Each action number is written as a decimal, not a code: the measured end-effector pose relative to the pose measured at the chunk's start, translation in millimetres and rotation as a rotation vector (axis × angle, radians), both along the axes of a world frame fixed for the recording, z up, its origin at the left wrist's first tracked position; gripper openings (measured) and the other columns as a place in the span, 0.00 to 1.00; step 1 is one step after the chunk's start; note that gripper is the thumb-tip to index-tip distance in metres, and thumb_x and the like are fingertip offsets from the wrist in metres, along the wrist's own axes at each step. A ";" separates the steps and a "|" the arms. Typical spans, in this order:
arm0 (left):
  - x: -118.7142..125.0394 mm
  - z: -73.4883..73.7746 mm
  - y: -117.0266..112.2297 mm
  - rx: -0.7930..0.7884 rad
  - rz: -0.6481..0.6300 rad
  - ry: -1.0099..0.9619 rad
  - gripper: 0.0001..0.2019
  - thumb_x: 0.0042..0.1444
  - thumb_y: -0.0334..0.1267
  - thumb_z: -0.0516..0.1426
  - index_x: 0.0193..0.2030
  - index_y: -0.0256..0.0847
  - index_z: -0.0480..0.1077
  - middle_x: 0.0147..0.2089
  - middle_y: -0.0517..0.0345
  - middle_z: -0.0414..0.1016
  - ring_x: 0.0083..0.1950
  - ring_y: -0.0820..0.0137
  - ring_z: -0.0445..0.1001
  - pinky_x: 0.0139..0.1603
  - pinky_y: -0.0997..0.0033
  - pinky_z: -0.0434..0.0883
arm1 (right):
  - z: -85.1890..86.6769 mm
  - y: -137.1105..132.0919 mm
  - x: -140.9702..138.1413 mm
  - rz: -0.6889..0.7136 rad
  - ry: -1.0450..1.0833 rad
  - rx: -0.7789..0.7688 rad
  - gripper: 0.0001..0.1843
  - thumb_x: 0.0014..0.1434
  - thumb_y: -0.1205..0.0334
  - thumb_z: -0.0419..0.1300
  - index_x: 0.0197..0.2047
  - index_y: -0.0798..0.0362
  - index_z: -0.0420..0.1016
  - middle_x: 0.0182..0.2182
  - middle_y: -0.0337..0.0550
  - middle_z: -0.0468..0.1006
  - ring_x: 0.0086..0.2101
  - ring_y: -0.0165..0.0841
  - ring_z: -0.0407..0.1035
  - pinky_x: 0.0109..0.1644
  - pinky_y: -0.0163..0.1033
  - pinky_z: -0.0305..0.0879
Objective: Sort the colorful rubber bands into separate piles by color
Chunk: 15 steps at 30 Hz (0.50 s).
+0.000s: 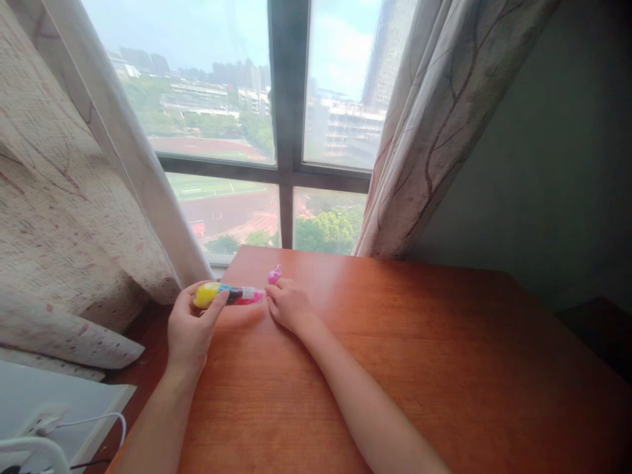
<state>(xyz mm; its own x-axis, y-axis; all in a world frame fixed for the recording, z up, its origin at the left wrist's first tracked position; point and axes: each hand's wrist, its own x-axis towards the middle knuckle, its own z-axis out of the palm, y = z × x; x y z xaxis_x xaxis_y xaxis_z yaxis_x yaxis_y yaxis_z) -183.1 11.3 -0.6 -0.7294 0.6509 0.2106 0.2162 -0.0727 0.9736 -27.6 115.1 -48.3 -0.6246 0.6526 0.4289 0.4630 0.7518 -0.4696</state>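
My left hand [190, 326] is wrapped round a small tube-shaped thing [237, 294], held sideways above the desk. It is yellow at its left end, then blue, black and red, with a pink tip at the right and a whitish patch that looks like a label. My right hand [289, 304] is closed, fingertips pinched right at the pink tip. What those fingertips grip is too small to tell. Just behind them a round pink thing [275, 275] with a pale curled top shows. Whether it stands on the desk or is held, I cannot tell.
Both forearms reach over a reddish-brown wooden desk [419, 368]. Beyond its far edge is a window with a dark frame [289, 174], between a left curtain [79, 164] and a right curtain [424, 131]. At lower left, a white cable [99, 419] plugs into a white panel [64, 395].
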 end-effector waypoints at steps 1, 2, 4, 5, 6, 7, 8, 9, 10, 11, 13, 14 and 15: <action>-0.3 -1.8 0.9 0.015 0.002 -0.008 0.28 0.45 0.50 0.67 0.51 0.40 0.70 0.42 0.56 0.76 0.41 0.65 0.74 0.38 0.71 0.71 | -0.5 0.4 -0.5 0.007 -0.010 0.001 0.08 0.64 0.63 0.55 0.36 0.50 0.76 0.36 0.45 0.73 0.40 0.38 0.66 0.45 0.40 0.64; -0.5 -3.3 1.7 0.028 0.002 -0.018 0.27 0.44 0.49 0.67 0.50 0.40 0.71 0.42 0.56 0.76 0.41 0.66 0.74 0.39 0.71 0.71 | -1.0 0.8 -0.3 0.012 -0.016 -0.001 0.09 0.64 0.63 0.55 0.35 0.50 0.75 0.35 0.45 0.73 0.39 0.38 0.66 0.45 0.40 0.64; -0.4 -5.1 2.6 0.031 -0.005 -0.021 0.27 0.44 0.48 0.68 0.50 0.40 0.71 0.42 0.56 0.76 0.40 0.66 0.74 0.40 0.71 0.71 | -2.0 0.2 2.7 0.021 -0.015 -0.009 0.09 0.64 0.63 0.55 0.34 0.50 0.75 0.36 0.45 0.73 0.40 0.37 0.66 0.45 0.39 0.63; -0.1 -5.4 2.7 0.025 -0.012 -0.019 0.28 0.44 0.48 0.68 0.50 0.40 0.71 0.42 0.57 0.76 0.40 0.66 0.74 0.40 0.71 0.71 | -2.4 -1.0 5.2 0.027 -0.009 -0.016 0.09 0.64 0.63 0.55 0.34 0.50 0.75 0.36 0.44 0.73 0.40 0.36 0.66 0.45 0.38 0.63; 0.2 -5.2 2.7 0.018 -0.018 -0.015 0.27 0.44 0.48 0.68 0.50 0.40 0.71 0.42 0.57 0.76 0.40 0.67 0.74 0.40 0.71 0.70 | -2.8 -2.8 8.2 0.034 -0.001 -0.023 0.08 0.64 0.63 0.56 0.34 0.50 0.75 0.37 0.44 0.73 0.40 0.35 0.66 0.45 0.37 0.62; 0.6 -4.7 2.5 0.011 -0.024 -0.008 0.27 0.44 0.48 0.68 0.50 0.40 0.71 0.42 0.57 0.75 0.39 0.67 0.74 0.39 0.72 0.70 | -3.0 -5.0 11.5 0.042 0.011 -0.032 0.08 0.63 0.64 0.56 0.34 0.50 0.75 0.37 0.44 0.73 0.41 0.35 0.66 0.45 0.37 0.62; 1.1 -4.1 2.3 0.003 -0.027 -0.002 0.27 0.45 0.48 0.67 0.50 0.40 0.71 0.41 0.58 0.75 0.39 0.67 0.74 0.39 0.72 0.70 | -3.0 -7.1 14.8 0.050 0.024 -0.042 0.07 0.63 0.64 0.57 0.34 0.50 0.76 0.38 0.44 0.73 0.41 0.35 0.66 0.46 0.37 0.62; 1.6 -3.6 2.1 -0.005 -0.029 0.004 0.26 0.45 0.49 0.67 0.50 0.40 0.71 0.41 0.59 0.75 0.38 0.68 0.73 0.38 0.72 0.70 | -2.8 -9.1 18.0 0.057 0.040 -0.055 0.06 0.62 0.64 0.58 0.34 0.50 0.76 0.38 0.44 0.73 0.42 0.35 0.66 0.47 0.37 0.62; 2.0 -3.3 1.9 -0.012 -0.029 0.008 0.25 0.45 0.49 0.67 0.49 0.40 0.71 0.41 0.59 0.75 0.38 0.68 0.73 0.38 0.72 0.70 | -2.5 -10.6 20.8 0.063 0.057 -0.070 0.05 0.61 0.65 0.58 0.34 0.51 0.76 0.37 0.44 0.74 0.41 0.35 0.66 0.47 0.37 0.62; 2.4 -3.3 1.9 -0.019 -0.029 0.012 0.25 0.46 0.49 0.66 0.49 0.41 0.72 0.41 0.59 0.75 0.37 0.68 0.73 0.38 0.72 0.70 | -2.0 -11.5 23.3 0.065 0.076 -0.088 0.05 0.60 0.66 0.59 0.33 0.51 0.75 0.36 0.43 0.74 0.41 0.35 0.66 0.47 0.37 0.62; 2.9 -4.5 2.0 -0.035 -0.035 0.033 0.25 0.46 0.50 0.66 0.49 0.41 0.72 0.41 0.59 0.75 0.38 0.68 0.73 0.39 0.72 0.70 | -1.0 -12.1 27.3 0.061 0.119 -0.133 0.04 0.57 0.68 0.60 0.33 0.52 0.75 0.34 0.42 0.75 0.38 0.34 0.68 0.45 0.37 0.63; 3.0 -5.4 2.0 -0.045 -0.040 0.052 0.25 0.47 0.51 0.65 0.49 0.41 0.71 0.41 0.59 0.75 0.38 0.67 0.73 0.40 0.71 0.70 | -0.7 -11.9 28.8 0.058 0.142 -0.159 0.04 0.57 0.69 0.60 0.33 0.52 0.75 0.32 0.41 0.75 0.37 0.33 0.68 0.44 0.36 0.64; 2.9 -6.3 1.9 -0.057 -0.044 0.078 0.25 0.47 0.51 0.65 0.49 0.41 0.71 0.42 0.58 0.75 0.39 0.66 0.74 0.41 0.71 0.70 | -0.5 -11.8 30.1 0.053 0.168 -0.188 0.04 0.57 0.69 0.60 0.33 0.52 0.76 0.31 0.40 0.76 0.35 0.32 0.69 0.42 0.35 0.64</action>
